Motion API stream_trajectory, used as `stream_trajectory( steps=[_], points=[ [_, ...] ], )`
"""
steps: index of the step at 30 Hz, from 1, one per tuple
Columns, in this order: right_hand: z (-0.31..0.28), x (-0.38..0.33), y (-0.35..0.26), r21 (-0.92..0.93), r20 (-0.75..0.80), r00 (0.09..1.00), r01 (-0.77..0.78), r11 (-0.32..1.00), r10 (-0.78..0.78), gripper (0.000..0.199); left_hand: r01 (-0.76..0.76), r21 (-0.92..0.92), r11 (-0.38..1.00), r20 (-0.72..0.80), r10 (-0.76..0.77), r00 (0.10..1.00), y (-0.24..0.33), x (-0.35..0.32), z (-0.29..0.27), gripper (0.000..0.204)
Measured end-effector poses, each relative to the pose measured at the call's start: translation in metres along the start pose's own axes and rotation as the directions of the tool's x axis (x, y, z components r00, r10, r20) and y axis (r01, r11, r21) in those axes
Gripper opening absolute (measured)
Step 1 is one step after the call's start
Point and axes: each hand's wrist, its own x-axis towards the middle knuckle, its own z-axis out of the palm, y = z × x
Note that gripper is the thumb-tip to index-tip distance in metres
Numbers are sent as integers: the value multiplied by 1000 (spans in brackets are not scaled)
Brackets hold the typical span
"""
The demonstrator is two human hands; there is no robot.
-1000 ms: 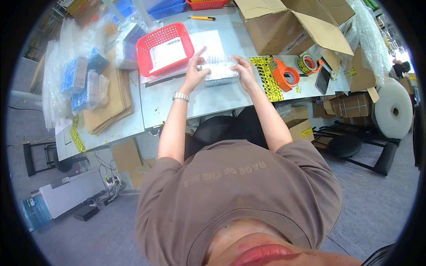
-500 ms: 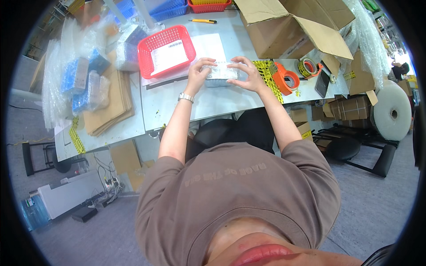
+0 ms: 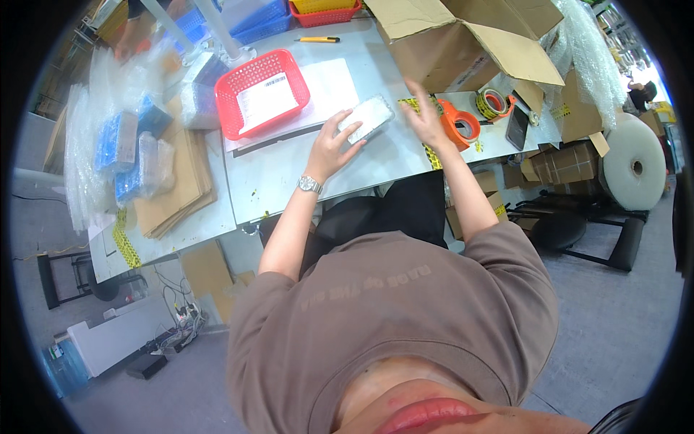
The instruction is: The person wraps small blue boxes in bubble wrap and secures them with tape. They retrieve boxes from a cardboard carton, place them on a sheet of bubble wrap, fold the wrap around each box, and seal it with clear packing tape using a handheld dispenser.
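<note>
On the grey counter [image 3: 289,181], just right of a red basket [image 3: 262,94] that holds a white printed sheet, the left hand [image 3: 331,150] grips a small flat packet wrapped in clear bubble film [image 3: 367,118], fingers curled over its near edge and the packet tilted up off the surface; a wristwatch [image 3: 310,185] sits on that wrist. Near it, the right hand [image 3: 423,108] is held open above the counter with fingers spread, grasping nothing and apart from the packet. Just beside the right hand lies an orange tape dispenser [image 3: 461,124], and a little farther right a roll of yellow-and-black tape [image 3: 492,103] and a dark phone [image 3: 517,126]. Behind these stands an open cardboard box [image 3: 463,43] with its flaps spread. At the far edge of the counter lies a yellow-and-black pen-like tool [image 3: 316,39]. To the left, a stack of brown paper envelopes [image 3: 177,181] rests on the counter, with blue items in clear bags [image 3: 119,145] beside it. A large roll of bubble wrap [image 3: 635,163] stands at the far right.
</note>
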Motion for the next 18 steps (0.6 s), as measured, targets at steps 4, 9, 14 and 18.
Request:
stream_trajectory(
  steps=[4, 9, 14, 18],
  points=[
    [-52, -26, 35, -833, -66, 853, -333, 442, 519, 82, -15, 40, 999, -45, 17, 999, 14, -4, 7, 40],
    [-53, -42, 40, -918, -110, 797, -311, 247, 594, 99, -17, 105, 994, -60, 24, 998, 30, -8, 17, 41],
    [-84, -50, 36, -736, -8, 876, -332, 591, 482, 95, -36, 134, 990, -35, 41, 999, 42, -9, 20, 40],
    [-119, -54, -3, -70, -30, 903, -429, 900, 428, 73, -33, 170, 985, -23, 38, 999, 44, -14, 21, 41]
  ],
)
